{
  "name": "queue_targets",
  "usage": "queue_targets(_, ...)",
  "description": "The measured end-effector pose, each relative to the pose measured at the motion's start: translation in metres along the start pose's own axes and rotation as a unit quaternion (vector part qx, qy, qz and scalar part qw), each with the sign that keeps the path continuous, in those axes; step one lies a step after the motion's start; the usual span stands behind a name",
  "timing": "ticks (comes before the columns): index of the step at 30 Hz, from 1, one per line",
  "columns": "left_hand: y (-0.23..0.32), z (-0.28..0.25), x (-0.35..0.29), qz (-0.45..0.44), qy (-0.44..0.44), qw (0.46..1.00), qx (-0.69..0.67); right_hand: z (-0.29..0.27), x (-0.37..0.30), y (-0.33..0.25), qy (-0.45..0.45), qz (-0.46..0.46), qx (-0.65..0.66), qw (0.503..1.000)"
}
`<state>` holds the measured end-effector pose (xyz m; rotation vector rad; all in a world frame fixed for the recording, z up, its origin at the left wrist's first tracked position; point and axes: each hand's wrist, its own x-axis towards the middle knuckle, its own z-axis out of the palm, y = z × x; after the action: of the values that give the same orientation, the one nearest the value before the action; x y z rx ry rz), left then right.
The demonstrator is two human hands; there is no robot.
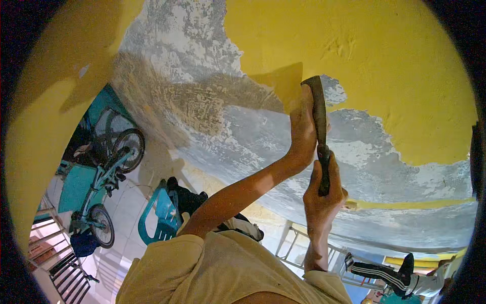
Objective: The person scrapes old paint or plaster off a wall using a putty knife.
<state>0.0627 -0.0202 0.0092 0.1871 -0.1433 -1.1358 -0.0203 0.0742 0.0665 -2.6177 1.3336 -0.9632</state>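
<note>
Both my hands hold a short machete (318, 109) with a dark, worn blade upright against the wall. My right hand (324, 195) is closed round its dark handle below. Higher up, my left hand (302, 129) presses along the blade, one fingertip showing past its far edge; the other fingers are mostly hidden. The blade's broad top end is beside a small bare patch (334, 90) in the yellow paint (364, 50). Grey and white scraped plaster (258, 134) spreads to the left and below, with a ragged paint edge.
A teal plastic chair (161, 218) with dark clothing stands below left, near a bicycle (98, 187). A metal ladder (291, 245) is below the wall. At lower right is another person in striped dark trousers (379, 273). Metal bars (55, 253) line the lower left.
</note>
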Motion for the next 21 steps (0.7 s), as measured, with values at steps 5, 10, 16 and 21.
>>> queue_targets(5, 0.011, 0.002, -0.006, 0.012, -0.047, 0.998, 0.033, 0.015, -0.016, -0.013, 0.021, 0.065, 0.041, 0.997)
queue_targets(10, 0.027, -0.003, -0.005, -0.011, -0.073, 0.997, 0.021, 0.021, -0.017, -0.023, 0.026, 0.056, 0.080, 0.995)
queue_targets(16, 0.022, -0.002, -0.004, -0.049, 0.041, 0.995, 0.081, 0.033, -0.028, -0.012, 0.030, 0.116, 0.115, 0.986)
queue_targets(21, 0.020, -0.003, -0.013, -0.021, 0.049, 0.989, 0.137, 0.035, -0.038, 0.001, 0.037, 0.150, 0.135, 0.979)
